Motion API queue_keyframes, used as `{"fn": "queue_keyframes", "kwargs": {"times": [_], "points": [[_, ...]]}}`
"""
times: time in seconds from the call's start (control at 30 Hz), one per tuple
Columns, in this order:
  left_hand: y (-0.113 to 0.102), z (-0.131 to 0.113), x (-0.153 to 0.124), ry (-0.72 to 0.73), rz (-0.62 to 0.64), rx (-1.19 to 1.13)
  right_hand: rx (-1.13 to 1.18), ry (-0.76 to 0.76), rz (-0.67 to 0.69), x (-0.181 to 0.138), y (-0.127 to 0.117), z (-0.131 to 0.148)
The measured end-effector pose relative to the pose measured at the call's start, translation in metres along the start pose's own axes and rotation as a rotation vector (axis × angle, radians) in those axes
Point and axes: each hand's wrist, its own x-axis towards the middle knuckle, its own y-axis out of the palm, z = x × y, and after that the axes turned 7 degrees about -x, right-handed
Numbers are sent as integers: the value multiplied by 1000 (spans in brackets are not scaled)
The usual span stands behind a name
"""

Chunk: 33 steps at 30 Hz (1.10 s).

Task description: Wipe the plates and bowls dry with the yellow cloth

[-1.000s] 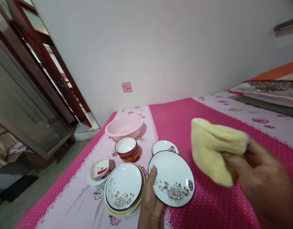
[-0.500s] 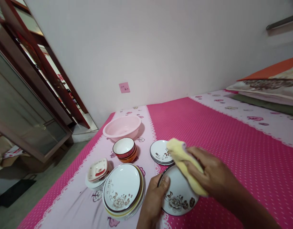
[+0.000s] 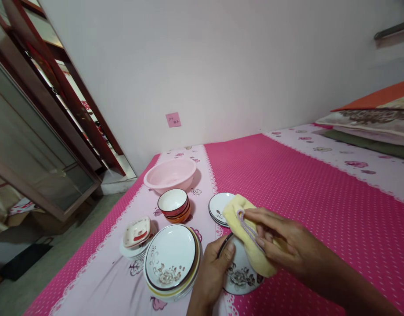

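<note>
My left hand [image 3: 212,273] grips the left rim of a white plate [image 3: 240,277] with a dark edge and a grey-brown flower print, thumb on top. In my right hand [image 3: 281,241] is a folded yellow cloth [image 3: 243,232] with a pale purple edging, which lies across the upper right of that plate and hides part of it. Just beyond, a small pile of white saucers [image 3: 221,206] is partly covered by the cloth. Left of my left hand stands a stack of larger plates [image 3: 171,256], the top one with the same flower print.
Stacked bowls [image 3: 173,202] stand behind the larger plates, with a pink basin [image 3: 171,175] farther back. At the left, a small squarish dish [image 3: 137,232] tops more white plates. Everything rests on a pink patterned bedspread [image 3: 271,175]. Folded bedding [image 3: 369,116] lies at far right.
My right hand and the cloth have shifted slightly left over the plate, the cloth's purple edge now facing up. My left hand keeps its hold on the rim.
</note>
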Motion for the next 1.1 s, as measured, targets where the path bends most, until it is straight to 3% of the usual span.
{"fn": "queue_keyframes", "kwargs": {"times": [0.3, 0.43, 0.7, 0.87, 1.03, 1.1], "points": [[-4, 4, -3, -82, -24, -59, -168, -211, -4, 5, 5, -10], [-13, 11, -6, -135, -70, -70, -230, -252, 56, 4, 16, -14], [-18, 9, -8, -125, 27, 88, -270, -114, 147, 4, 36, -12], [-18, 17, -9, -144, -90, 32, -164, 26, 181, 7, 24, -2], [-18, 14, -9, -127, -52, -38, -28, 89, 196, 12, 17, 2], [-20, 12, -8, -145, -92, -97, 23, 109, 165, 13, 18, 0]]}}
